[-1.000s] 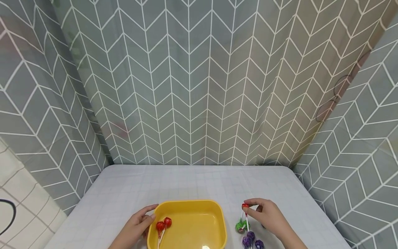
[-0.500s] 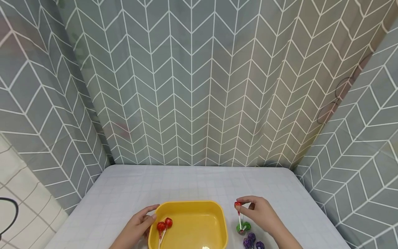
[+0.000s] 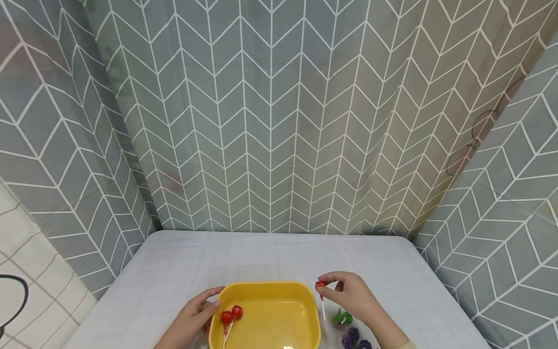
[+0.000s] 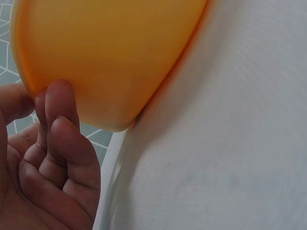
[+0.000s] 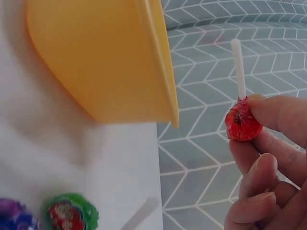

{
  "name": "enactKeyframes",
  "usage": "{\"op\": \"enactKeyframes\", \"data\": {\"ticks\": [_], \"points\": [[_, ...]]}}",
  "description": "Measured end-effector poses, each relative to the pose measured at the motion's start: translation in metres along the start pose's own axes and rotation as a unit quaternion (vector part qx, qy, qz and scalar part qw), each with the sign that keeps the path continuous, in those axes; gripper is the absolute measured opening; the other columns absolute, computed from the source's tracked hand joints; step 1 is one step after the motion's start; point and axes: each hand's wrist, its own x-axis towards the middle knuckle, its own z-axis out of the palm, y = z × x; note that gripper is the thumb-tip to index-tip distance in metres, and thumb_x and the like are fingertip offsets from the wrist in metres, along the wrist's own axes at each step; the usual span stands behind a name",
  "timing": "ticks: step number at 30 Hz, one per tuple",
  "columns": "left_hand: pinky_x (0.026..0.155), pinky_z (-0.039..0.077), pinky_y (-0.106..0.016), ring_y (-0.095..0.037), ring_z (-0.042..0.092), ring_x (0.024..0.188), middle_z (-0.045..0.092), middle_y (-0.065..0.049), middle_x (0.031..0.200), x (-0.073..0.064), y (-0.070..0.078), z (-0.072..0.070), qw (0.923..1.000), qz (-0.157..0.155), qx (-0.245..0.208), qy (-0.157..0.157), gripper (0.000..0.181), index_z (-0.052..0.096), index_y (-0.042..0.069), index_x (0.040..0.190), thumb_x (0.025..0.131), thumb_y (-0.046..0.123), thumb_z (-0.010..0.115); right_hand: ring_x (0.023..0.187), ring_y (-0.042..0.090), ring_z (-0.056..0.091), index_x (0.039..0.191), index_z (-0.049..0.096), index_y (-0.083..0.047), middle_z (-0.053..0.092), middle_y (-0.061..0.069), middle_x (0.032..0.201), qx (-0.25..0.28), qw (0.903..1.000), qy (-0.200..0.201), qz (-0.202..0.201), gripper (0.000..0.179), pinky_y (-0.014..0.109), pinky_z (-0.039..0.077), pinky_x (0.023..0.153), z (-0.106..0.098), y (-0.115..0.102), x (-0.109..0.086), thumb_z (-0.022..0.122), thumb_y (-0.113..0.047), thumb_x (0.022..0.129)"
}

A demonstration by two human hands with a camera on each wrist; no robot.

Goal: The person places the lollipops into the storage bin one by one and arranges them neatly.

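Note:
My right hand pinches a red lollipop by its wrapped candy end between thumb and fingers. The white stick hangs down in the head view, just off the right rim of a yellow tray. At the tray's left side, my left hand holds the rim with the thumb on top; the left wrist view shows its other fingers bent against the outer wall. Two red lollipops lie inside the tray along its left wall, sticks toward the near side.
Green lollipops lie on the white table below my right hand. Nearer the front edge are several purple lollipops, partly cut off by the frame. A grey patterned curtain hangs behind and beside the table.
My right hand has moved left with the red lollipop, from above the green lollipops to beside the tray's right rim. My left hand stays on the tray.

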Motion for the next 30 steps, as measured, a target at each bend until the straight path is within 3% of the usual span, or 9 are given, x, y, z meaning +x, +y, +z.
{"op": "enactKeyframes", "data": {"ticks": [10, 17, 30], "points": [[0.063, 0.052, -0.03, -0.024, 0.057, 0.062, 0.06, -0.01, 0.076, -0.001, 0.001, 0.0, 1.0, 0.001, -0.001, -0.006, 0.068, 0.037, 0.002, 0.149, 0.099, 0.042, 0.059, 0.059, 0.013, 0.05, 0.106, 0.076, -0.017, 0.069, -0.01, 0.091, 0.005, 0.9992, -0.022, -0.032, 0.031, 0.022, 0.041, 0.048, 0.009, -0.005, 0.007, 0.076, -0.041, 0.086], [0.062, 0.052, -0.029, -0.023, 0.056, 0.061, 0.06, -0.011, 0.077, -0.001, 0.0, 0.0, 0.9999, 0.005, -0.005, -0.01, 0.069, 0.038, 0.002, 0.149, 0.098, 0.042, 0.06, 0.061, 0.014, 0.05, 0.102, 0.077, -0.018, 0.069, -0.011, 0.086, -0.001, 0.9988, -0.03, -0.04, 0.028, 0.022, 0.042, 0.048, 0.014, -0.011, 0.01, 0.076, -0.041, 0.086], [0.062, 0.052, -0.03, -0.024, 0.057, 0.062, 0.06, -0.011, 0.077, -0.001, 0.0, 0.0, 1.0, 0.006, -0.004, -0.007, 0.067, 0.038, 0.002, 0.149, 0.099, 0.04, 0.06, 0.062, 0.015, 0.05, 0.099, 0.077, -0.019, 0.068, -0.008, 0.092, 0.002, 0.9981, -0.036, -0.049, 0.026, 0.022, 0.041, 0.049, 0.021, -0.023, 0.015, 0.078, -0.04, 0.084]]}}
